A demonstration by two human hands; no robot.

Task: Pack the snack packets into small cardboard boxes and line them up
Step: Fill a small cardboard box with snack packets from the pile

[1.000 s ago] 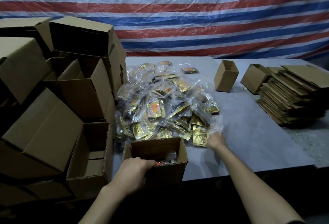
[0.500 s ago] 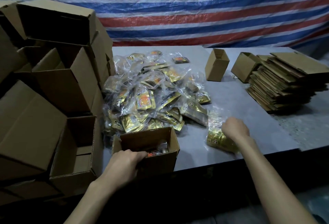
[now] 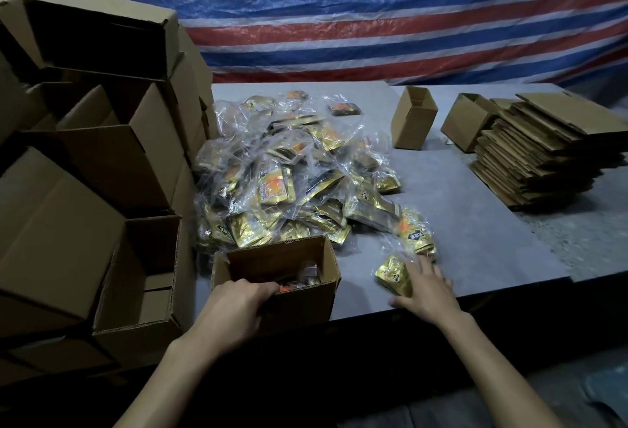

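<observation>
A small open cardboard box (image 3: 299, 278) stands at the table's near edge with a few packets inside. My left hand (image 3: 234, 305) grips its near wall, fingers curled over the rim. Behind it lies a big heap of gold snack packets in clear bags (image 3: 292, 182). My right hand (image 3: 424, 288) lies spread, fingers straight, on the table just right of the box, touching a clear bag of gold packets (image 3: 404, 257) pulled out from the heap.
Open cardboard boxes (image 3: 102, 155) are piled high at the left. One small open box (image 3: 413, 118) stands at the back, another (image 3: 467, 121) beside a stack of flat folded boxes (image 3: 543, 159) at the right. The grey table (image 3: 475, 223) ends just before my hands.
My right hand took a bag of packets from the heap's near right edge, pulled it toward the table's front, and now lies open on it. The left hand stayed on the box.
</observation>
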